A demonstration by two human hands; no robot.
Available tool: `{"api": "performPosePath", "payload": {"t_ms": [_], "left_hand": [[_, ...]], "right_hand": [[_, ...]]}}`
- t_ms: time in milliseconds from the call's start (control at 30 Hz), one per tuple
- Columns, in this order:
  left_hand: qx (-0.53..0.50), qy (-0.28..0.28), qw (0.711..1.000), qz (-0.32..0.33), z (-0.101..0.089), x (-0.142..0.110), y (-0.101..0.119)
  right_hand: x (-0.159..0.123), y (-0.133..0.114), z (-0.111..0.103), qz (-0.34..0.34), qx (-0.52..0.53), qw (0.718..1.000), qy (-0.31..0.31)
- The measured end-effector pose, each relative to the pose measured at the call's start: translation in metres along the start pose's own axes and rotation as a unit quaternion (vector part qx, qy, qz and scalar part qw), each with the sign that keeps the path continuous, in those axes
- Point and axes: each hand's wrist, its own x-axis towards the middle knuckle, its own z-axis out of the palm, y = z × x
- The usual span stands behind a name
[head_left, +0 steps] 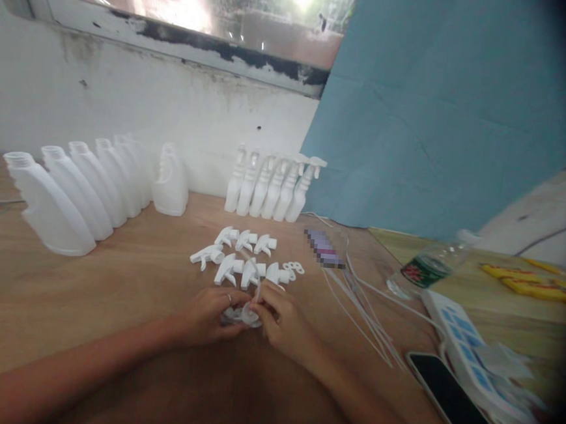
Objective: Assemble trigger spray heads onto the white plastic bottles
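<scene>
My left hand (212,312) is closed around a white trigger spray head (232,315), whose round collar faces up. My right hand (282,318) touches it from the right, its fingers pinched on a thin pale tube (258,291) that stands up from the collar. Whether the tube sits inside the collar is hidden by my fingers. Just beyond my hands lie several more white trigger heads (228,268) in two rows. Small white ring washers (294,268) lie at the right end of the nearer row. To the right, long thin tubes (360,316) are spread on the wooden table.
White bottles without tops (65,201) line the left side, and one bottle (172,187) stands apart. Several bottles with spray heads (285,189) stand by the wall. At right are a tilted water bottle (425,270), a power strip (468,344), and a phone (459,402).
</scene>
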Motion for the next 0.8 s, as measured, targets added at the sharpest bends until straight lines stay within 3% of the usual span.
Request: {"api": "performPosePath", "payload": {"t_ms": [233, 367, 500, 600, 800], "left_hand": [[0.004, -0.002, 1.000, 0.010, 0.001, -0.001, 0.003], [-0.040, 0.012, 0.999, -0.017, 0.000, -0.001, 0.007], [-0.145, 0.057, 0.985, -0.080, -0.002, 0.001, 0.014], [-0.216, 0.091, 0.966, -0.111, -0.002, 0.007, 0.018], [-0.169, 0.077, 0.981, -0.051, -0.016, 0.021, 0.022]], "right_hand": [[-0.005, 0.005, 0.012, -0.003, 0.001, 1.000, -0.006], [-0.008, 0.005, 0.007, 0.005, -0.012, 1.000, 0.018], [-0.015, 0.004, -0.009, -0.117, -0.061, 0.991, -0.010], [-0.018, 0.012, -0.015, -0.227, -0.175, 0.958, -0.016], [-0.014, 0.029, -0.021, -0.356, -0.315, 0.878, 0.059]]}}
